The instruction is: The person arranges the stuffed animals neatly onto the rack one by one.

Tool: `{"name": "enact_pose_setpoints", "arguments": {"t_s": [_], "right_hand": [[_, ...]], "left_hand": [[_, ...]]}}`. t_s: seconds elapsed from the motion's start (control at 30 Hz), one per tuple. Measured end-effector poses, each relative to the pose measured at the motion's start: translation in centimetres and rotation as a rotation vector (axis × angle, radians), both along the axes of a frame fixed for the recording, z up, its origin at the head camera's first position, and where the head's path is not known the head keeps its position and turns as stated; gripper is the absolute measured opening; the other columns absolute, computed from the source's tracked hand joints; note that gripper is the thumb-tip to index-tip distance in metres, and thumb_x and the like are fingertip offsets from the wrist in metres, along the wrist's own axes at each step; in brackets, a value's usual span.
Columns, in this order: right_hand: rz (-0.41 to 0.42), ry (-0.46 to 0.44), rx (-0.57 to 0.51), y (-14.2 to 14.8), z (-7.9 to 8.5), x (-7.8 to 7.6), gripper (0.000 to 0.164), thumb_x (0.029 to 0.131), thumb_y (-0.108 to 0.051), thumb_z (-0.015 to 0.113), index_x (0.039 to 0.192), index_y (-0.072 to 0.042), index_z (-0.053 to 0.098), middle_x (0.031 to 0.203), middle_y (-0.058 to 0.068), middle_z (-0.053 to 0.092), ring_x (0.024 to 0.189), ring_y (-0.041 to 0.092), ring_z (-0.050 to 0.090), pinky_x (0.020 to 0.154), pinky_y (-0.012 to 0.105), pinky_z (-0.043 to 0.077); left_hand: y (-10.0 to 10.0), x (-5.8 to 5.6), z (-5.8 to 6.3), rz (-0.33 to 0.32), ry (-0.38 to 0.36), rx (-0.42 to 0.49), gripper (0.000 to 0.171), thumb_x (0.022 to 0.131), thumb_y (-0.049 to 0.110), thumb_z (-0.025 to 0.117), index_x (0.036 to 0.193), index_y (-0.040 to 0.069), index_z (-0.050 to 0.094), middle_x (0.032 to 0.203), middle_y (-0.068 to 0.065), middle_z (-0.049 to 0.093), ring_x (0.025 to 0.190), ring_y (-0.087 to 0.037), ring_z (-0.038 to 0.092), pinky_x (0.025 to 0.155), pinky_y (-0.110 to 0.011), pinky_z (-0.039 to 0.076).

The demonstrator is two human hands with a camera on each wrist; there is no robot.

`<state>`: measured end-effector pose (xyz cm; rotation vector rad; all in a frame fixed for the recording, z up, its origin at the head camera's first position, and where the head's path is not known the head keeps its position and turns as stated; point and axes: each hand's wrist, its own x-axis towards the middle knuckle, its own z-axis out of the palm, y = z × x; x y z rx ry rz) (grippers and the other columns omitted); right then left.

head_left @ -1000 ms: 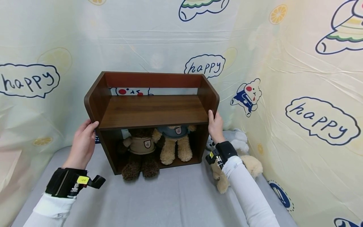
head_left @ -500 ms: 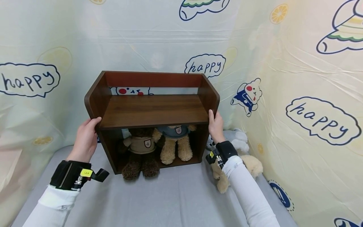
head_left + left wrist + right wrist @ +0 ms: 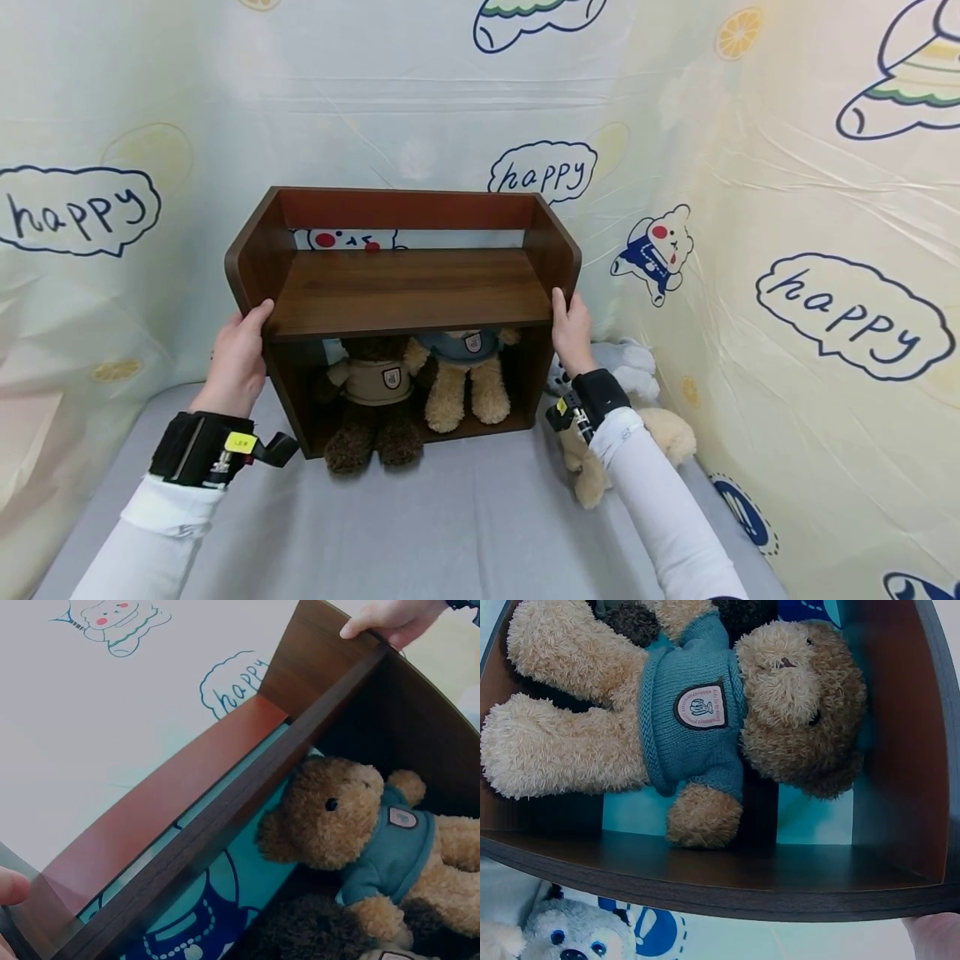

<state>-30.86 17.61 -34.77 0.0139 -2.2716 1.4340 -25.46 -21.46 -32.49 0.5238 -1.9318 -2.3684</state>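
A dark brown wooden shelf stands upright on the grey-covered table. My left hand grips its left side panel, with the thumb over the front edge and the other fingers mostly hidden outside. On the opposite panel, my right hand holds the front edge in the same way. Two teddy bears sit in the lower compartment. The dark brown bear wears a beige sweater, and its feet stick out past the front. Beside it is the light brown bear in a blue-green sweater; the upper board hides its head in the head view.
Right of the shelf, partly behind my right forearm, lie a grey-and-white plush dog and a tan plush toy. Printed curtains hang close behind and to the right. The grey tabletop extends in front.
My left hand has slid up and to the right along the shelf's left panel, its thumb now higher on the front edge. The right hand, shelf and bears look unmoved.
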Motion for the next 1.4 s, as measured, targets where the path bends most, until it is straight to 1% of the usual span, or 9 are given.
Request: {"name": "enact_pose_setpoints", "arguments": {"t_s": [0.17,0.33,0.47,0.6,0.73,0.93,1.07,1.3,1.4], "right_hand": [[0.025,-0.018,0.000,0.0,0.3,0.1,0.033,0.099,-0.029,0.036,0.099,0.002,0.048,0.076,0.008,0.037,0.078,0.024,0.042,0.067,0.031,0.031],[0.036,-0.059,0.022,0.3,0.7,0.3,0.034,0.100,-0.030,0.034,0.094,0.001,0.046,0.072,0.007,0.035,0.068,0.022,0.038,0.062,0.030,0.030],[0.058,-0.119,0.071,0.6,1.3,0.5,0.037,0.100,-0.032,0.032,0.098,0.003,0.046,0.072,0.007,0.035,0.065,0.021,0.038,0.060,0.030,0.031],[0.084,-0.192,0.158,1.0,2.2,0.6,0.046,0.100,-0.035,0.031,0.109,0.007,0.046,0.080,0.014,0.044,0.074,0.027,0.046,0.065,0.033,0.036],[0.110,-0.265,0.210,1.2,3.0,0.6,0.053,0.100,-0.037,0.028,0.120,0.010,0.043,0.089,0.018,0.046,0.087,0.031,0.047,0.072,0.035,0.037],[0.123,-0.367,0.260,1.3,4.0,1.0,0.063,0.098,-0.044,0.025,0.113,0.013,0.046,0.080,0.013,0.042,0.083,0.030,0.047,0.068,0.032,0.036],[0.149,-0.412,0.303,1.5,4.5,1.3,0.069,0.096,-0.052,0.022,0.105,0.011,0.050,0.074,0.009,0.039,0.080,0.029,0.047,0.066,0.031,0.035],[0.227,-0.438,0.385,2.1,5.6,1.6,0.067,0.097,-0.048,0.023,0.118,0.010,0.048,0.080,0.013,0.046,0.082,0.027,0.048,0.067,0.030,0.035],[0.244,-0.450,0.415,2.5,6.2,1.6,0.065,0.097,-0.047,0.025,0.114,0.010,0.049,0.078,0.012,0.046,0.076,0.026,0.046,0.064,0.030,0.034]], "left_hand": [[0.2,-0.1,0.0,0.025,-0.005,-0.001,0.081,0.085,0.056,0.045,0.147,0.025,0.003,0.152,0.010,-0.004,0.138,-0.016,-0.003,0.110,-0.039,-0.005],[0.3,0.0,-0.1,0.027,-0.016,-0.027,0.079,0.085,0.057,0.044,0.147,0.026,0.005,0.152,0.012,-0.004,0.138,-0.015,-0.004,0.110,-0.038,-0.005],[0.3,-0.1,-0.1,0.017,-0.010,-0.039,0.079,0.085,0.058,0.043,0.147,0.027,0.005,0.152,0.012,-0.005,0.138,-0.016,-0.004,0.109,-0.041,-0.007],[0.2,0.0,0.0,0.015,-0.003,-0.036,0.080,0.085,0.059,0.043,0.147,0.026,0.004,0.152,0.011,-0.005,0.138,-0.016,-0.004,0.109,-0.041,-0.007],[0.1,0.0,0.1,0.021,-0.013,-0.042,0.078,0.087,0.056,0.041,0.147,0.025,0.001,0.152,0.011,-0.008,0.138,-0.015,-0.007,0.109,-0.039,-0.007],[0.1,0.1,0.0,0.004,-0.003,-0.036,0.073,0.091,0.052,0.039,0.147,0.024,0.001,0.152,0.008,-0.008,0.137,-0.017,-0.009,0.108,-0.044,-0.009],[0.2,0.0,0.0,0.009,0.000,-0.032,0.071,0.092,0.051,0.038,0.147,0.024,0.002,0.153,0.007,-0.007,0.137,-0.018,-0.007,0.108,-0.046,-0.010],[0.2,0.0,-0.1,0.005,0.018,-0.021,0.071,0.092,0.051,0.038,0.147,0.025,0.002,0.153,0.008,-0.007,0.137,-0.018,-0.007,0.108,-0.047,-0.011],[0.3,0.0,0.0,0.005,0.019,-0.019,0.070,0.092,0.050,0.037,0.147,0.025,0.002,0.153,0.008,-0.007,0.137,-0.018,-0.007,0.108,-0.046,-0.011]]}}
